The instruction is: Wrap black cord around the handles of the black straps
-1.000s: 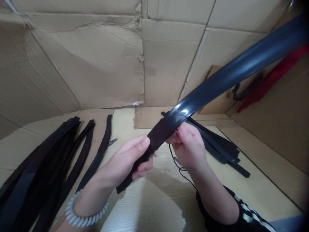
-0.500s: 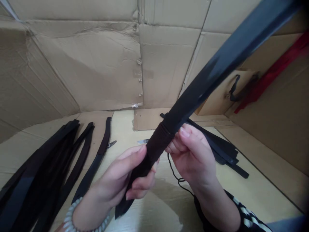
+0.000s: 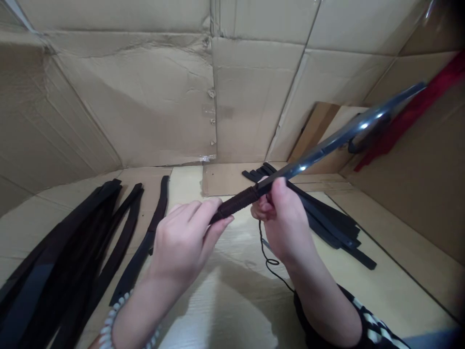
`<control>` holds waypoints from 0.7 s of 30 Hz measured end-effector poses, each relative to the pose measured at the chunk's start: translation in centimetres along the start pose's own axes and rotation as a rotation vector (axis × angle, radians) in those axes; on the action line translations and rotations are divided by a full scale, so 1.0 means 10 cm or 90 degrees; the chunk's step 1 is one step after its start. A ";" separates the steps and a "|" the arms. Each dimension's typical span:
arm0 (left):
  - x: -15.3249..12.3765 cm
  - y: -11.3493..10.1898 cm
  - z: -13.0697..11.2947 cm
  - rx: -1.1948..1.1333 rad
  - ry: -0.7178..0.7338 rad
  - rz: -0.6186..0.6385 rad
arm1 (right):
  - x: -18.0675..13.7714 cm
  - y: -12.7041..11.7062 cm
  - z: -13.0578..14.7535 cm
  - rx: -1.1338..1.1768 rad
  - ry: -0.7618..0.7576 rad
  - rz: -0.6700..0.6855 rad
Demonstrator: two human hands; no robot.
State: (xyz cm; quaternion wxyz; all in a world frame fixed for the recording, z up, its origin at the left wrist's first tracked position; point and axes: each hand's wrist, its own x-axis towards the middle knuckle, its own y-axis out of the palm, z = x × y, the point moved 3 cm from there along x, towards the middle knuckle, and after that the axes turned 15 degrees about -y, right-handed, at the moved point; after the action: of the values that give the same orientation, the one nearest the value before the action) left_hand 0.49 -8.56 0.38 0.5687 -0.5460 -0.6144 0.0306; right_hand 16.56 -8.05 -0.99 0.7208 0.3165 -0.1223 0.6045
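Note:
A long, dark, curved blade-like piece (image 3: 329, 148) slants up to the right across the view, seen nearly edge-on. Dark brown cord is wound in tight turns around its grip (image 3: 238, 202). My left hand (image 3: 185, 237) is closed around the lower end of the grip, which it mostly hides. Just above the winding, my right hand (image 3: 285, 218) is closed with its thumb against the blade's edge and its fingers curled at the cord. A loose length of thin black cord (image 3: 271, 261) hangs below these fingers, loops once and runs toward the right sleeve.
Several similar dark blades (image 3: 65, 242) lie on the left, with one more wrapped blade (image 3: 158, 213) beside them. Another fanned stack of black blades (image 3: 327, 223) lies behind my right hand. Cardboard walls (image 3: 163, 97) enclose the table (image 3: 232, 300). Red cloth (image 3: 410, 116) hangs at right.
The blade has turned from its broad face to its edge, and its tip has dropped lower. My left hand has rolled over so its back shows. The right hand stays near the winding.

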 end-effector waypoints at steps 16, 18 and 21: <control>0.02 -0.06 0.10 0.070 -0.053 -0.040 | 0.10 -0.05 -0.02 -0.108 -0.098 0.014; 0.02 -0.06 0.10 0.103 -0.042 -0.079 | 0.09 -0.07 -0.03 -0.127 -0.086 0.005; 0.00 -0.07 0.10 0.154 -0.042 -0.125 | 0.08 -0.09 -0.05 -0.139 -0.075 -0.007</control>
State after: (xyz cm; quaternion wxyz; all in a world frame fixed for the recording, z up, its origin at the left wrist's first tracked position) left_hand -0.70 -8.19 0.51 0.6103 -0.4097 -0.6747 0.0666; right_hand 17.50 -7.18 -1.20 0.7461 0.2716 -0.2274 0.5638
